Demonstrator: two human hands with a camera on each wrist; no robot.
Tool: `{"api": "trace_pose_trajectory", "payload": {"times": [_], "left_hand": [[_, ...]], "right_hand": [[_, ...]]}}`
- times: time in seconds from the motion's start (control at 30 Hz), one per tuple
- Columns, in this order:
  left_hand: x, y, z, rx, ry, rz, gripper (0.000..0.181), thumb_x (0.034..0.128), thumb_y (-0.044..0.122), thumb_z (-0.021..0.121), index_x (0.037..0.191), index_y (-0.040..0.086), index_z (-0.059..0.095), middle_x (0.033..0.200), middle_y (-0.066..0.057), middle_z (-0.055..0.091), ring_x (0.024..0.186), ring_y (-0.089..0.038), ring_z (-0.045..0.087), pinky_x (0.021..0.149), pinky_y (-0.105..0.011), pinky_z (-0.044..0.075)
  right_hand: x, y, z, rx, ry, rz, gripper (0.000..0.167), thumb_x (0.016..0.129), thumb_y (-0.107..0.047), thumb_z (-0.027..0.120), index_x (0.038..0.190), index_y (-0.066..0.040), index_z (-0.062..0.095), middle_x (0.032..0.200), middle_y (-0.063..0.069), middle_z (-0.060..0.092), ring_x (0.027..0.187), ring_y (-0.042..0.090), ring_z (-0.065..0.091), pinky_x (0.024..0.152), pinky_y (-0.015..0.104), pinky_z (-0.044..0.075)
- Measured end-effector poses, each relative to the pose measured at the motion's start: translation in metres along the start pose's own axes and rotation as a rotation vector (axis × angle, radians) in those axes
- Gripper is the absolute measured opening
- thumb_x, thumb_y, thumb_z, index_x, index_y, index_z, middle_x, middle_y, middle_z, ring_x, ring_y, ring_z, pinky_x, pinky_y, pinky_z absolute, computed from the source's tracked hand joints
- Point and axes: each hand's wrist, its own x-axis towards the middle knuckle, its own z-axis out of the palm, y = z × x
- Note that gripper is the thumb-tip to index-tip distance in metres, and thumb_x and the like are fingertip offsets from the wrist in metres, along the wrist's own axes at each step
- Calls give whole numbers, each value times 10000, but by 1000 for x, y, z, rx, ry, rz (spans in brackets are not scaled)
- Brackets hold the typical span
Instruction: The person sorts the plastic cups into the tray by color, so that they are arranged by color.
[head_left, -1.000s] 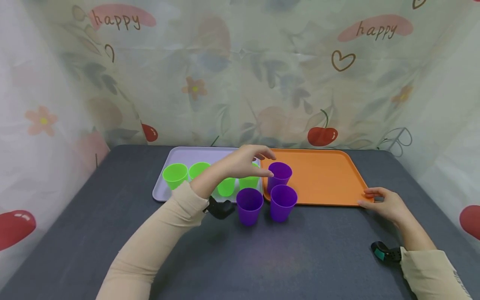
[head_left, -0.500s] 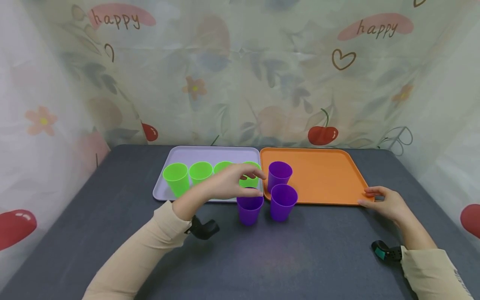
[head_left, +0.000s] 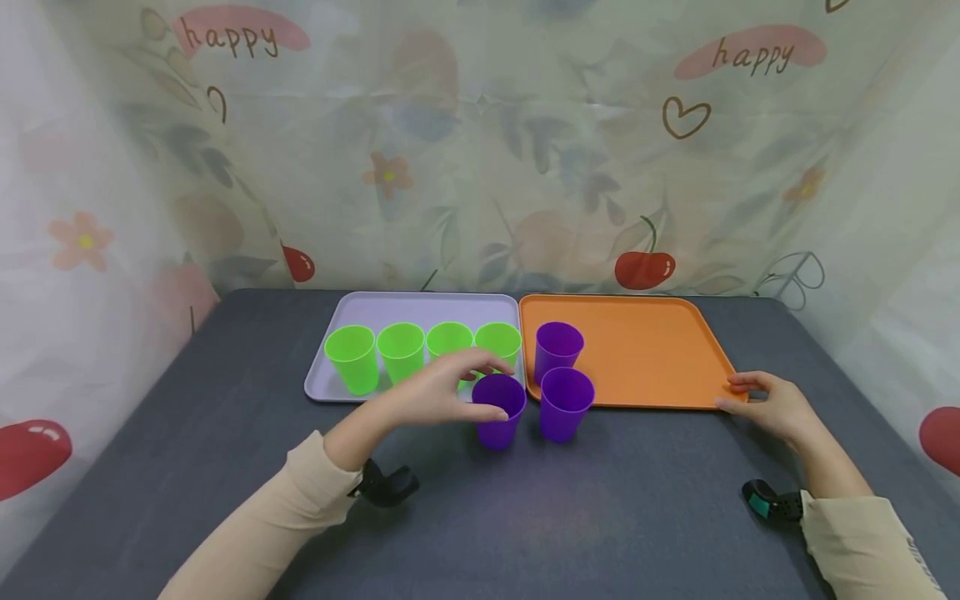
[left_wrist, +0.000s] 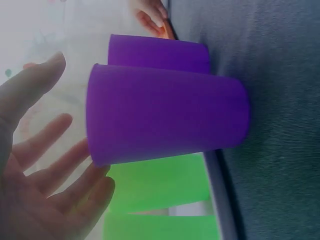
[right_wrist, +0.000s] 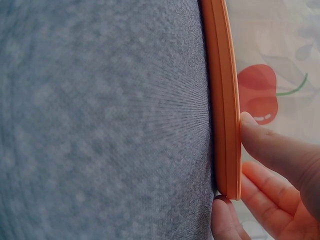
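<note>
I see a pale curtain (head_left: 480, 142) hanging behind the dark table's (head_left: 585, 517) far edge, printed with a red cherry (head_left: 645, 272); thin grey loops (head_left: 797, 277) show by its far right corner.

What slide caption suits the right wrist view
Right grip holding the corner of an orange tray, red cherry print beyond.

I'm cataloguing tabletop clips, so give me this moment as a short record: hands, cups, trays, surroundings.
Left hand: fingers and thumb spread by the rim of the near-left purple cup; contact unclear
Right hand: pinching the near right corner of the orange tray
Green cups: four, upright on the lilac tray
Purple cups: three, upright; one on the orange tray, two on the table in front of the trays
Trays: side by side
Backdrop: printed with flowers, hearts and "happy"
</note>
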Motion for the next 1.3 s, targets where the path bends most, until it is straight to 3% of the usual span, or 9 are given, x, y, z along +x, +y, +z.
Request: {"api": "trace_pose_trajectory", "payload": {"times": [0.3,0.67,1.3], "left_hand": [[-6,-8,4,-70,-3,-67,546,767,228,761,1245,79,543,1251,-73,576,1157,-255,550,992,-444,463],[-6,-18,11,-74,24,-53,541,766,236,763,1235,80,545,1237,-72,582,1128,-248,558,971,-418,482],[-6,-18,11,-85,43,-62,498,758,249,768,1191,103,570,1182,-44,608,1091,-214,564,956,-395,486]], "right_hand": [[0,0,-1,2,-3,6,701,871,-435,613,1292,94,429,1291,345,454,1183,488,360,917,602,360],[-1,0,-1,6,-4,-5,695,871,-432,614,1289,93,432,1283,348,458,1177,483,363,912,593,366],[-2,1,-1,12,-8,-24,675,878,-409,614,1287,96,430,1284,350,457,1182,491,366,904,583,374]]}}
